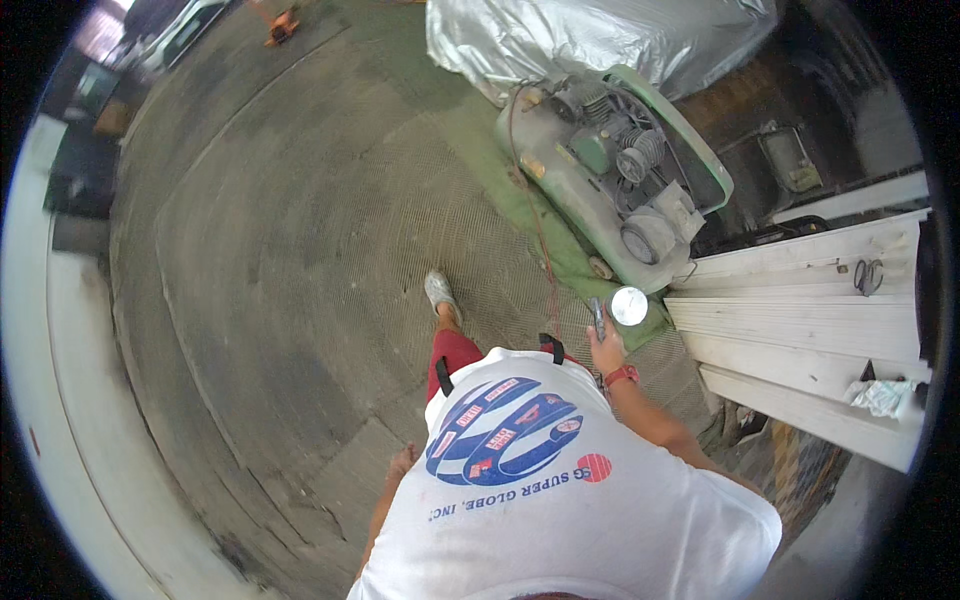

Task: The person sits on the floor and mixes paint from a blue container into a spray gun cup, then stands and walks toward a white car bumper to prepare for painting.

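Observation:
My right hand [606,346], with a red band at the wrist, is closed and held out ahead on the right. In or against its fingers are a short dark grey piece [598,318] and a cup-like container with a round white top [629,306]. Too little shows to tell whether the two are joined. My left hand [402,464] hangs low beside my white shirt [520,470], its fingers loosely bent and nothing seen in it.
A dusty green air compressor [615,170] stands ahead on a green mat [515,210], a thin red hose [540,235] running beside it. Silver sheeting [600,35] drapes something behind. White ribbed panels [800,300] border the right; a pale wall [85,400] borders the left. Concrete floor [290,250] stretches between.

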Demonstrator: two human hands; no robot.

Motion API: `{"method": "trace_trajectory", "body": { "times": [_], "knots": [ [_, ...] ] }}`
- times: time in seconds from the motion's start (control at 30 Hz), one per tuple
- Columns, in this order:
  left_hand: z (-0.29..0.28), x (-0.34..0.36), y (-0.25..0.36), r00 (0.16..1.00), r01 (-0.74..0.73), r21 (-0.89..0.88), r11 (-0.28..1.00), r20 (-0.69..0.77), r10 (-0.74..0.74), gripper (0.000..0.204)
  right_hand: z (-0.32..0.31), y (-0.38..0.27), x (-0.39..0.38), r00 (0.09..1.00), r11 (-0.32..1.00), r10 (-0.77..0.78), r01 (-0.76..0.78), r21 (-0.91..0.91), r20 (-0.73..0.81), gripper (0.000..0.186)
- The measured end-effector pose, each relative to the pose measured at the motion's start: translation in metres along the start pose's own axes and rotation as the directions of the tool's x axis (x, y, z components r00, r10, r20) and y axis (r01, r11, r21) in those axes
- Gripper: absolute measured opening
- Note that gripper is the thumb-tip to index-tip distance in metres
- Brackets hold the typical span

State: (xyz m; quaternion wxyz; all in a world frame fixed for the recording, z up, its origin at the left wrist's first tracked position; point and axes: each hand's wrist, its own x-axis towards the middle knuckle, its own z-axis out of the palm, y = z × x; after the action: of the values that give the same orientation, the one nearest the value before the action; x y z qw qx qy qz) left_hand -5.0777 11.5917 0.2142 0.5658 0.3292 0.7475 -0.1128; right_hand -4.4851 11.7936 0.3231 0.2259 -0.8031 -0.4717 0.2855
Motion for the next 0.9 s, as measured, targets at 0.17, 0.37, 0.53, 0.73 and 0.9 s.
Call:
{"method": "trace_trajectory", "body": {
  "times": [0.17,0.37,0.53,0.73,0.9],
  "knots": [
    [-0.23,0.108,0.182,0.976,0.019,-0.522,0.853,-0.176,-0.13,0.033,0.025,-0.104,0.041,0.983,0.983,0.179,-0.177,0.05,-0.044,0.066],
    [-0.453,0.184,0.507,0.892,-0.337,-0.033,0.941,-0.331,0.308,0.054,0.07,-0.161,0.107,0.942,0.962,0.177,-0.105,0.253,-0.285,0.066],
    [-0.474,0.199,0.765,0.857,-0.477,0.059,0.877,-0.19,0.479,0.056,0.079,-0.209,0.157,0.862,0.943,0.251,-0.116,0.311,-0.441,0.059],
    [-0.372,0.198,0.971,0.853,-0.479,-0.138,0.867,0.16,0.496,0.067,0.102,-0.222,0.2,0.692,0.824,0.553,-0.372,0.427,-0.465,0.033],
    [-0.294,0.258,1.091,0.756,-0.46,-0.097,0.883,0.478,0.446,0.076,0.101,-0.279,0.206,0.587,0.635,0.762,-0.593,0.495,-0.274,0.04]
  ]
}}
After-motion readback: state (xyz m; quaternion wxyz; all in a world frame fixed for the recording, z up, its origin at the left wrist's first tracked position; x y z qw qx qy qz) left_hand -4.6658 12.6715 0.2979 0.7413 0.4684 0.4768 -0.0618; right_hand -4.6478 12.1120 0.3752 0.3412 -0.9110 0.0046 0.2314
